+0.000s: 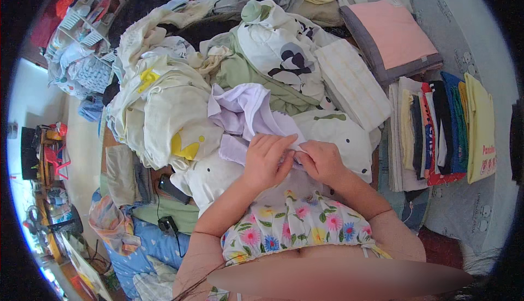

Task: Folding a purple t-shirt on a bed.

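Along the left side lay a pale, smooth floor, bent into a curve by the lens. Near its upper end rose a whitish upright surface, perhaps a wall, and beside that stood a white plastic basket rack. At the left rim, brown wooden furniture carried a crowd of small items, too small to tell apart. A pale flat panel showed lower down. Strong bluish-white light glared at the lower left edge, its source unclear. On the right spread a grey printed sheet, with a pale strip beyond it.
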The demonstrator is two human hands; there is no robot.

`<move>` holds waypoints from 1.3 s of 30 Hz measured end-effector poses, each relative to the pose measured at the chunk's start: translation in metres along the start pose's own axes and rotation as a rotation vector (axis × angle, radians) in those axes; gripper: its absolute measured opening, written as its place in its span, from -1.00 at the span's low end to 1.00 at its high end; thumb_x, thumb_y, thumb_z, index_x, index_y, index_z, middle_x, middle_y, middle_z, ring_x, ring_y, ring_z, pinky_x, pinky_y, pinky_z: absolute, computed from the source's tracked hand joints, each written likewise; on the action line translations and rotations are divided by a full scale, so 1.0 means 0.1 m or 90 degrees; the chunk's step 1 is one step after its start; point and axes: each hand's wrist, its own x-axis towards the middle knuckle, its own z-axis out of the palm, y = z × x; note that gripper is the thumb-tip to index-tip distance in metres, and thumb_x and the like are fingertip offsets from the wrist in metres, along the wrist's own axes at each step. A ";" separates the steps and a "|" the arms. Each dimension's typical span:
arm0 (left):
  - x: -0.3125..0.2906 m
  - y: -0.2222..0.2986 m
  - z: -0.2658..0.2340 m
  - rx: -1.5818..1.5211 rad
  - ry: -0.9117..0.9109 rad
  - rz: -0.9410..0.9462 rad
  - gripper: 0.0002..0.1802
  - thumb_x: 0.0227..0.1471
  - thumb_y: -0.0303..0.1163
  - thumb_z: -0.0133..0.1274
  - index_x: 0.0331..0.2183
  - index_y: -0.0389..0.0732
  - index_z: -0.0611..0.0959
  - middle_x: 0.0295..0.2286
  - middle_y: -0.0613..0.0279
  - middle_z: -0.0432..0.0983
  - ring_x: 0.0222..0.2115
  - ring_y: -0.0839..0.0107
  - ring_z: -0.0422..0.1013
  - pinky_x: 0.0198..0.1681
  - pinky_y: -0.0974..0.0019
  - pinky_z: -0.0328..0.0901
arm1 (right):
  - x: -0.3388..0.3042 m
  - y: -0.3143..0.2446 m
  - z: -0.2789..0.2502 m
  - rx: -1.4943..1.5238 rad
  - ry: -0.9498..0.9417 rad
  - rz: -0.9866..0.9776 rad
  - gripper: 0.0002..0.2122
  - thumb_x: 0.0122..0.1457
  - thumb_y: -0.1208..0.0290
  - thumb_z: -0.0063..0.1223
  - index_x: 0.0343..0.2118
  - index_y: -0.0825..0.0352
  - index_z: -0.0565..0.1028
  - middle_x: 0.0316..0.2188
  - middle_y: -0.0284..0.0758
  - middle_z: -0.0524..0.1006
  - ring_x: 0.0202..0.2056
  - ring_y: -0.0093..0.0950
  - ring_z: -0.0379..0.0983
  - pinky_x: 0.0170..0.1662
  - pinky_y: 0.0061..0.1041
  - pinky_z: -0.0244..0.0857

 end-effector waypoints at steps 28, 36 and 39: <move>-0.18 -1.26 -0.48 -0.162 0.301 -0.426 -0.71 -0.18 -0.67 -0.06 -0.32 -0.18 0.51 -0.50 0.33 0.40 -0.54 0.54 0.33 -0.48 0.48 0.23 | -0.27 0.29 -0.05 0.157 -0.474 0.160 -0.75 0.05 0.18 -0.01 -0.29 0.23 0.44 -0.51 -0.13 0.49 -0.43 -0.09 0.43 -0.37 -0.20 0.29; -0.51 -0.68 -0.30 -0.374 0.067 -0.544 -0.61 -0.10 -0.60 -0.07 -0.14 -0.18 0.49 -0.47 0.34 0.43 -0.57 0.61 0.29 -0.52 0.51 0.22 | -0.36 0.78 -0.85 -0.024 -0.167 0.263 -0.84 0.05 0.35 0.03 -0.44 0.35 0.43 -0.60 -0.13 0.42 -0.56 -0.23 0.41 -0.46 -0.41 0.24; -0.54 -0.56 -0.17 -0.275 -0.101 -0.421 -0.57 -0.15 -0.58 -0.02 -0.13 -0.19 0.48 -0.40 0.29 0.43 -0.50 0.56 0.32 -0.43 0.49 0.24 | -0.49 0.98 -0.92 -0.007 0.043 0.228 -0.83 0.07 0.37 0.01 -0.42 0.41 0.42 -0.61 -0.13 0.41 -0.58 -0.27 0.39 -0.46 -0.45 0.23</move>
